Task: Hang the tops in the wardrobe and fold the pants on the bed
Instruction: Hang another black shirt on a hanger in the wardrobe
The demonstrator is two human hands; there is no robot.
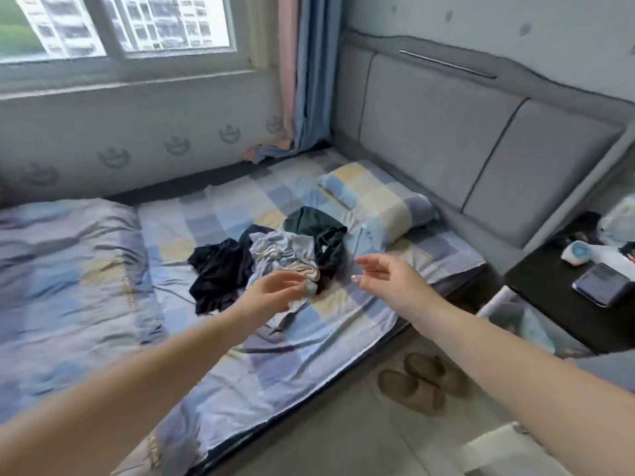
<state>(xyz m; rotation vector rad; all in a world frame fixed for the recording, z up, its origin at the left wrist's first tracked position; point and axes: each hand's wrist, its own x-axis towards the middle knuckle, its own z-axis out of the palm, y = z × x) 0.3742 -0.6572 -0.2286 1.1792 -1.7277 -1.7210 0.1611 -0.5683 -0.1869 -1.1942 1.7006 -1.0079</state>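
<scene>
- The bed (309, 338) has a checked sheet in blue, yellow and grey, wrinkled, with a pillow (374, 201) in the same check lying against the grey padded headboard (446, 132).
- A folded quilt (68, 269) covers the left part of the bed.
- The clothes lie in a loose pile near the middle of the bed: a black garment (220, 273) on the left, a light blue one (281, 255) in the middle, a dark green one (319, 228) toward the pillow.
- The left hand (271, 293) hangs over the near edge of the light blue garment, fingers relaxed and spread, holding nothing.
- The right hand (388, 273) is just beside the pile, fingers loosely parted, holding nothing.
- A window (120, 25) and a striped curtain (295, 80) stand behind the bed.
- A dark tabletop (549, 269) on the right carries a phone (601, 283).
- Slippers (419, 383) sit on the floor by the bed.
- No writing can be read.
</scene>
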